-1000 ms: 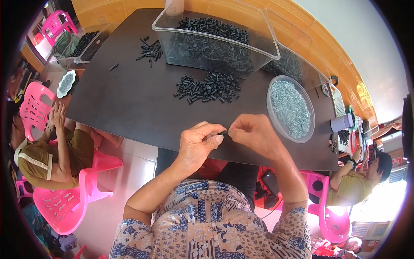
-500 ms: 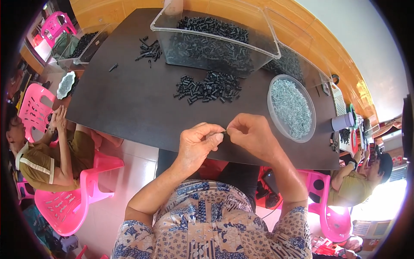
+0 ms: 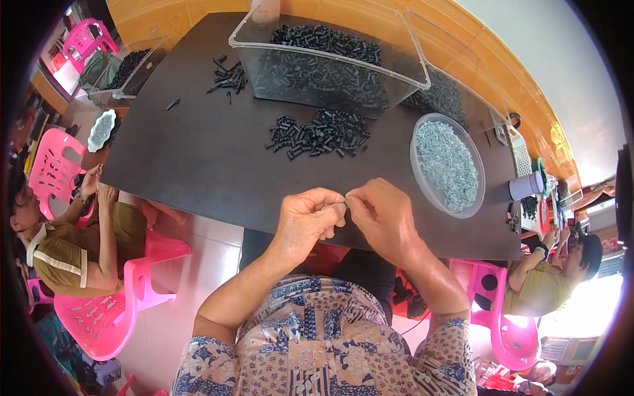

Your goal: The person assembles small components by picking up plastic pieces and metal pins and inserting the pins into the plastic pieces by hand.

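My left hand (image 3: 307,216) and my right hand (image 3: 384,214) meet fingertip to fingertip above the near edge of the dark table. Both are closed in a pinch. The left fingers grip a small dark piece that the fingertips almost wholly cover. Whatever the right thumb and forefinger pinch is too small to make out. Beyond the hands lies a loose pile of short black plastic parts (image 3: 317,134). To the right stands a round clear tub (image 3: 481,188) full of small silvery screws (image 3: 446,165).
A large clear bin (image 3: 330,92) of black parts stands at the back, with another clear bin beside it. A few black pieces (image 3: 228,78) lie left of it. A grey-purple cup (image 3: 525,186) is at the right edge. People sit on pink chairs (image 3: 142,277) at both sides.
My right hand has turned a little, its knuckles higher and its fingertips closer to the left ones. The dark piece that showed between the fingers is now mostly covered.
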